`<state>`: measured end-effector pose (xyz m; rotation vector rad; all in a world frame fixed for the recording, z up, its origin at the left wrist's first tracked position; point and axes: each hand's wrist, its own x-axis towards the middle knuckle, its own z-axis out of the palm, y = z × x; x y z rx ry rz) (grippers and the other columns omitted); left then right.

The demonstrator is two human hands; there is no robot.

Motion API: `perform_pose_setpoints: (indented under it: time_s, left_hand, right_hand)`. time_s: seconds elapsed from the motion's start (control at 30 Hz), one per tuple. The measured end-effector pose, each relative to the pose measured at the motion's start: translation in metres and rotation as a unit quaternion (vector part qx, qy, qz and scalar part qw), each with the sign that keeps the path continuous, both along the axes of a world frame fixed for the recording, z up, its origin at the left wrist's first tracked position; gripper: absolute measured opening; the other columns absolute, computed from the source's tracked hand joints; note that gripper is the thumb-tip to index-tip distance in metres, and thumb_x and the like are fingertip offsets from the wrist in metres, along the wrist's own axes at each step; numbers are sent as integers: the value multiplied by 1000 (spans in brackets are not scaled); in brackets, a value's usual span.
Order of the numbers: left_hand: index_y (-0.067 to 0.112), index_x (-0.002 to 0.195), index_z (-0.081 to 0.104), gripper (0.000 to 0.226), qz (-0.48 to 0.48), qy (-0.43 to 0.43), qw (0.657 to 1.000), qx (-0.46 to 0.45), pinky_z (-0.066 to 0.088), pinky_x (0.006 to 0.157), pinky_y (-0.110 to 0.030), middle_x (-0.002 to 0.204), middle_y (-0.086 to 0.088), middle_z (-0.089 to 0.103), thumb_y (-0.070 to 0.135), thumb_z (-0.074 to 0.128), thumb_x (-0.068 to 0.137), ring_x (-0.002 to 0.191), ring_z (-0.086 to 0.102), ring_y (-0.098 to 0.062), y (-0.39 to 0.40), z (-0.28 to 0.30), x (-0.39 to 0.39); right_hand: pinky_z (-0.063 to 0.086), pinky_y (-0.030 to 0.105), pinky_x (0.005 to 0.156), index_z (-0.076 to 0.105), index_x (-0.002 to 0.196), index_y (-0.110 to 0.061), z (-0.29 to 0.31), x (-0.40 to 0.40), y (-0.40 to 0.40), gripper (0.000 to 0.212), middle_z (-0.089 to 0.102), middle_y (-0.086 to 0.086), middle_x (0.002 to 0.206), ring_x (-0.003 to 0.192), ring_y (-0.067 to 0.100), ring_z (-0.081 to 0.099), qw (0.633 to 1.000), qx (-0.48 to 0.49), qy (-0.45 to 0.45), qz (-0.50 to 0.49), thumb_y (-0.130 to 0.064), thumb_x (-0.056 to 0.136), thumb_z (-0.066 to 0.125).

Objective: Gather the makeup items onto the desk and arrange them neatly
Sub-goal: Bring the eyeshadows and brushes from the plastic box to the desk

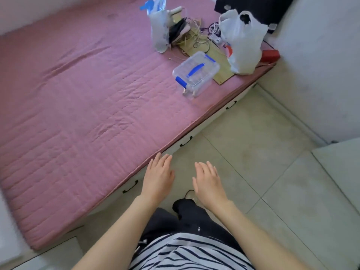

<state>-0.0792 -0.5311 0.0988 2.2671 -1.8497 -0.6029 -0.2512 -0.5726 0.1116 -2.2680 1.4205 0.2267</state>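
Single head view, looking steeply down from standing height, facing the pink mattress [81,106] edge; floor below.

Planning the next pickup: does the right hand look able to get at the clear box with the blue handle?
Probably yes, with a step forward: the right hand is empty, and the clear box sits unobstructed near the bed's edge.
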Motion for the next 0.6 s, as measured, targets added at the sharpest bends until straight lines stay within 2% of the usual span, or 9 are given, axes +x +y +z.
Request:
perform_pose_setpoints:
  time_s: [0.23, 0.4, 0.6]
  left_hand:
    - [12, 145, 37, 51, -82, -2, 997, -8, 14, 119, -39, 152, -3, 35, 20, 44, 96, 146, 17, -25, -92, 5, -66]
    - [8, 139, 45, 48, -116, -8, 993, -5, 25, 116, -45, 147, -7, 43, 17, 51, 92, 144, 24, -29, -147, 2, -84]
    - [10, 134, 50, 42, -114, -9, 993, -5, 28, 115, -45, 143, -6, 47, 19, 53, 93, 142, 28, -30, -228, -8, -83]
  right_hand:
    - [15, 42, 119, 24, 148, -9, 12, -68, -61, 52, 29, 6, 153, 146, 29, 14, 996, 11, 6, -88, -29, 101, 37]
    - [17, 39, 118, 24, 148, -9, 13, -93, -111, 53, 29, 6, 153, 146, 28, 14, 990, 15, 5, -138, -30, 101, 37]
    - [16, 36, 120, 23, 149, -8, 8, -104, -189, 53, 28, 7, 154, 146, 28, 14, 987, 9, 1, -161, -30, 102, 34]
